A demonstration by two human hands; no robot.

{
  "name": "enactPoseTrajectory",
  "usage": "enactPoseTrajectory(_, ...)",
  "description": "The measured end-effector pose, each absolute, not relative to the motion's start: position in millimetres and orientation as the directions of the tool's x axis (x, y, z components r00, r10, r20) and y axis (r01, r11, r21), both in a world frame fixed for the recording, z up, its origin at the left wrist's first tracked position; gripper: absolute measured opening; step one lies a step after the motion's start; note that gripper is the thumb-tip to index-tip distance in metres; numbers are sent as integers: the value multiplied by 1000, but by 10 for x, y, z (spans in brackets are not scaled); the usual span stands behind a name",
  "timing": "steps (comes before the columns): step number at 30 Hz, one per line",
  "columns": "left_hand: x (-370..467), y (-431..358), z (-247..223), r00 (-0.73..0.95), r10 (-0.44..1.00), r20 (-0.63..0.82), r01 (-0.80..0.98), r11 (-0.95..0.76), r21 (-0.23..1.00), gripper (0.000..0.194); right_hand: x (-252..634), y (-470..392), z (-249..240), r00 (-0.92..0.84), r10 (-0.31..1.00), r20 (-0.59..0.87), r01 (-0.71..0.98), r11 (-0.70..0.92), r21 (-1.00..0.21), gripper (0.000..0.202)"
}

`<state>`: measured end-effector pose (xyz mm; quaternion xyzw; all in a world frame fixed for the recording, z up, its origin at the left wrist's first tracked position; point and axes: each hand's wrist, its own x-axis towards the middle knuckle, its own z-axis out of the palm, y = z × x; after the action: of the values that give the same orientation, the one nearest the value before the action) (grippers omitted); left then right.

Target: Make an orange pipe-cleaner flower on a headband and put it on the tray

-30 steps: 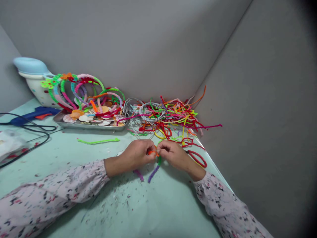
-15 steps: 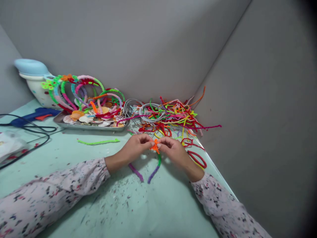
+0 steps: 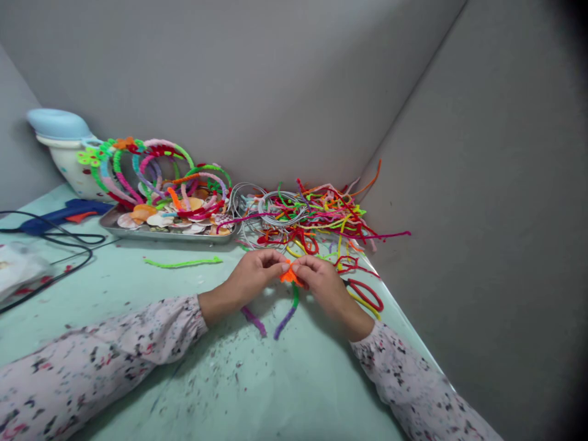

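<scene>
Both my hands pinch a small orange pipe cleaner flower (image 3: 291, 276) over the table. My left hand (image 3: 258, 272) grips its left side with thumb and index finger. On the other side my right hand (image 3: 319, 278) holds it the same way, fingertips almost touching the left ones. Below the hands lies a headband wrapped in pipe cleaner (image 3: 285, 323); its purple and green ends show, while its upper part is hidden behind my hands. A loose lime green pipe cleaner (image 3: 184, 263) lies left of my left hand.
Behind is a metal tray (image 3: 169, 236) of shells and wrapped headbands. Beside it are wire hoops (image 3: 282, 208) and a pipe cleaner heap (image 3: 335, 211). Red-handled scissors (image 3: 367, 295) lie by my right wrist. At left are a blue glue gun (image 3: 50, 219), black cable (image 3: 78, 242) and lidded container (image 3: 68, 159).
The orange flower has turned a little in my fingers and its petals now spread wider below the fingertips. Both hands have shifted slightly; the headband below stays in place.
</scene>
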<state>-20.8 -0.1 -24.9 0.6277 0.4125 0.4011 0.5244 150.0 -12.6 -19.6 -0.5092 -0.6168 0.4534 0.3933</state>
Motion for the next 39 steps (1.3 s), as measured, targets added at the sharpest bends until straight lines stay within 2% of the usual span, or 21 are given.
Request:
enactPoseTrajectory(4, -196, -7, -232, 295, 950, 105, 89, -137, 987, 22, 1506, -98, -213, -200, 979, -28, 163, 5, -987, 14)
enactPoseTrajectory(8, -224, 20, -253, 342, 938, 53, 128, -102, 987, 24, 1551, -88, -207, -213, 975, 61, 264, 118, -957, 15)
enactPoseTrajectory(11, -243, 40, -277, 380, 923, 62, 191, -144, 971, 23, 1576, -94, -182, -223, 965, 136, 361, 212, -908, 14)
enactPoseTrajectory(15, -241, 47, -290, 424, 901, 88, 262, -216, 941, 18, 1580, -103, -158, -243, 961, 132, 375, 218, -901, 15)
enactPoseTrajectory(20, -227, 56, -302, 306, 947, 101, 159, -155, 975, 19, 1563, -95, -149, -192, 977, 97, 340, 159, -927, 20)
enactPoseTrajectory(22, -227, 58, -301, 271, 958, 91, 116, -126, 985, 23, 1557, -94, -157, -143, 980, 136, 350, 178, -920, 20)
enactPoseTrajectory(25, -226, 57, -290, 306, 949, 78, 121, -120, 985, 26, 1550, -108, -170, -115, 965, 237, 402, 263, -877, 17)
enactPoseTrajectory(28, -220, 54, -279, 329, 943, 51, 136, -101, 985, 17, 1539, -145, -168, -127, 913, 389, 521, 395, -757, 13)
enactPoseTrajectory(33, -210, 40, -267, 261, 965, 23, 130, -59, 990, 11, 1499, -235, -197, -285, 727, 625, 673, 616, -410, 13)
enactPoseTrajectory(36, -212, 24, -271, 234, 972, 18, 80, -38, 996, 10, 1467, -287, -251, -453, 640, 621, 676, 701, -229, 20)
enactPoseTrajectory(39, -217, 15, -293, 227, 974, -13, 22, 9, 1000, 10, 1438, -324, -292, -552, 598, 581, 671, 732, -116, 24)
